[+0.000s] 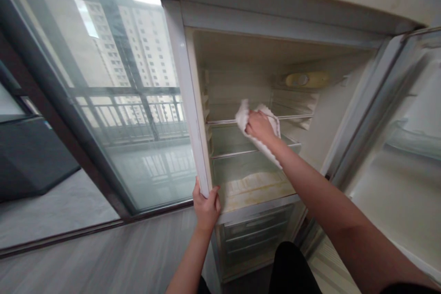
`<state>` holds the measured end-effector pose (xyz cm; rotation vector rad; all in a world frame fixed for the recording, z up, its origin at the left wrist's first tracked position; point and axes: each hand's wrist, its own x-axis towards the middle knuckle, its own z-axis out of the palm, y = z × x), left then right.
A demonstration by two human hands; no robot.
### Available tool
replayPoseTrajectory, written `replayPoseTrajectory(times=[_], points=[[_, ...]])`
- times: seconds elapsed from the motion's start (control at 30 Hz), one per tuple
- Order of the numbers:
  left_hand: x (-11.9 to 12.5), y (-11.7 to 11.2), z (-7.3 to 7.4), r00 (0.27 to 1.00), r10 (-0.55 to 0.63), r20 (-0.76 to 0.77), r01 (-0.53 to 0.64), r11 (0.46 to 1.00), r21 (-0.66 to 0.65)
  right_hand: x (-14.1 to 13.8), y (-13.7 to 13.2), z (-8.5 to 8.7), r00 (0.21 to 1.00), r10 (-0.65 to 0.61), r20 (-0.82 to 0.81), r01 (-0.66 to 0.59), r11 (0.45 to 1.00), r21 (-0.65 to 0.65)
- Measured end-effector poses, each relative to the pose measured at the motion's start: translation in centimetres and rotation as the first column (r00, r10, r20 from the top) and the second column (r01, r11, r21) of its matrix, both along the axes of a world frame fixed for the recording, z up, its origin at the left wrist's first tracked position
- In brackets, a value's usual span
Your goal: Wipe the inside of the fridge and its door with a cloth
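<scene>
An open white fridge point(186, 101) stands before me, its inside bare of food. My right hand point(259, 126) reaches into the upper compartment, closed on a white cloth point(243, 115) that lies against a glass shelf point(223, 140). My left hand point(206, 206) grips the left edge of the fridge frame, fingers wrapped round it, just above the lower drawers point(255, 234). A stained yellowish floor panel point(253, 186) lies below the shelves.
The fridge door point(403, 156) hangs open at the right, with moulded racks. A large glass sliding door point(113, 101) fills the left, showing a balcony railing and tower blocks. Grey wood-look floor point(103, 257) runs below. A yellowish control dial point(305, 79) sits high inside.
</scene>
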<state>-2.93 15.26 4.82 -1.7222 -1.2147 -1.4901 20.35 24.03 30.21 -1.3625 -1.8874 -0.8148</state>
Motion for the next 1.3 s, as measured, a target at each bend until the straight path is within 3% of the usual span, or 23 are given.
replayPoseTrajectory(times=[0.1,0.17,0.3,0.43,0.6,0.67,0.8,0.87,1.03,1.23,1.3], points=[[0.0,-0.2,0.1,1.000,0.004,0.000,-0.004,1.000,-0.009,-4.7,0.3,0.0,0.988,0.125,0.087,-0.117,0.989,-0.087],[0.0,-0.2,0.1,1.000,-0.001,-0.001,0.001,1.000,-0.002,-6.0,0.0,0.8,0.984,0.156,0.088,-0.138,0.974,-0.182],[-0.1,-0.2,0.0,1.000,-0.006,-0.004,0.006,1.000,0.011,-5.9,0.1,2.8,0.970,0.223,0.099,-0.170,0.909,-0.381],[-0.2,-0.3,0.0,1.000,-0.003,-0.003,0.003,1.000,0.005,-5.5,2.2,4.6,0.938,0.340,0.063,-0.248,0.790,-0.561],[-0.2,-0.4,0.3,1.000,0.010,0.005,-0.010,1.000,0.007,-5.8,4.4,6.0,0.914,0.405,0.013,-0.289,0.674,-0.680],[-0.2,-0.4,0.3,1.000,0.014,0.002,-0.014,1.000,0.008,-5.9,4.2,5.8,0.934,0.356,-0.020,-0.280,0.698,-0.659],[-0.2,-0.5,0.4,1.000,0.022,-0.006,-0.022,1.000,0.005,-6.1,2.0,3.6,0.982,0.186,-0.026,-0.183,0.917,-0.355],[-0.2,-0.5,0.5,1.000,0.020,-0.008,-0.020,1.000,-0.001,-6.1,0.7,2.4,0.989,0.150,0.009,-0.143,0.955,-0.259],[-0.2,-0.5,0.4,1.000,0.029,-0.007,-0.029,1.000,0.002,-5.4,-0.3,2.3,0.977,0.206,0.052,-0.170,0.905,-0.391],[-0.3,-0.4,0.0,1.000,0.027,0.010,-0.027,1.000,0.002,-5.9,2.7,4.5,0.926,0.333,0.178,-0.184,0.809,-0.558],[-0.3,-0.4,-0.1,1.000,0.020,0.019,-0.020,1.000,0.007,-6.5,3.9,5.1,0.898,0.377,0.226,-0.194,0.801,-0.566]])
